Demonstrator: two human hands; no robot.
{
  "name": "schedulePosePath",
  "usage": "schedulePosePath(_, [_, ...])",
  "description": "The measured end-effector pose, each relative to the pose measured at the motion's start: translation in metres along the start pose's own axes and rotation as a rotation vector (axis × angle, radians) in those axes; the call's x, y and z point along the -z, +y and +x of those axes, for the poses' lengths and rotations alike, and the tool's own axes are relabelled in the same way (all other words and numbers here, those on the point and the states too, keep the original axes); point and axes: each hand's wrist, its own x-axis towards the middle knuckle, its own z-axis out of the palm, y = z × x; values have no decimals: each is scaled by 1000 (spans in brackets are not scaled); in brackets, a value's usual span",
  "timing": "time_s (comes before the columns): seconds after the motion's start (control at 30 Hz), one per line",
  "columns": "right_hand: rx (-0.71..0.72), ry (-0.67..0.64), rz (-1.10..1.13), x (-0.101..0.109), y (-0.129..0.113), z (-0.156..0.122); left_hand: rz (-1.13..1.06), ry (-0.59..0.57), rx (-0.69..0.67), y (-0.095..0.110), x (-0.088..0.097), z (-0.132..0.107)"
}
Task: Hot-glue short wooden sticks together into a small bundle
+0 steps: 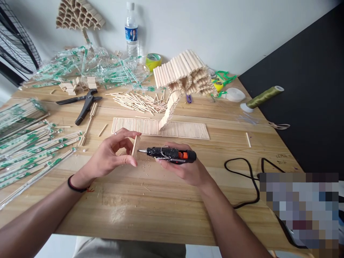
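Note:
Between the thumb and fingers of my left hand (118, 148) is a short bundle of wooden sticks (135, 146), held upright by its ends. My right hand (185, 168) is wrapped round a black glue gun (172, 154) with an orange part at its back. The gun's metal nozzle points left and is at the bundle's side; whether it touches I cannot tell. Behind both hands lies a flat strip of side-by-side sticks (188, 129). A tree-like stick model (182, 71) rises from the strip, its curved trunk standing near the middle.
Loose short sticks (139, 103) lie behind the strip. Black cutters (87, 104) rest at left, near wrapped chopsticks (34, 150). Plastic wrappers (94, 68), a water bottle (131, 32) and yellow tape (153, 62) stand at the back. A black cord (252, 172) curls at right, beside a blurred-out area.

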Motion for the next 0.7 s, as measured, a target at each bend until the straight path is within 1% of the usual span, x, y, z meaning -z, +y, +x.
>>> schedulePosePath(0.13, [-13, 7, 2, 1, -2, 0, 1, -7, -3, 0, 0, 0])
schedulePosePath(0.3, [31, -12, 3, 1, -2, 2, -1, -4, -4, 0, -1, 0])
schedulePosePath(0.47, [-4, -27, 4, -1, -2, 1, -1, -4, -3, 0, 0, 0])
schedulePosePath(0.63, [8, -4, -2, -1, -2, 1, 5, -6, -1, 0, 0, 1])
schedulePosePath(0.7, [-2, -18, 10, -1, -2, 1, 5, -1, -4, 0, 0, 1])
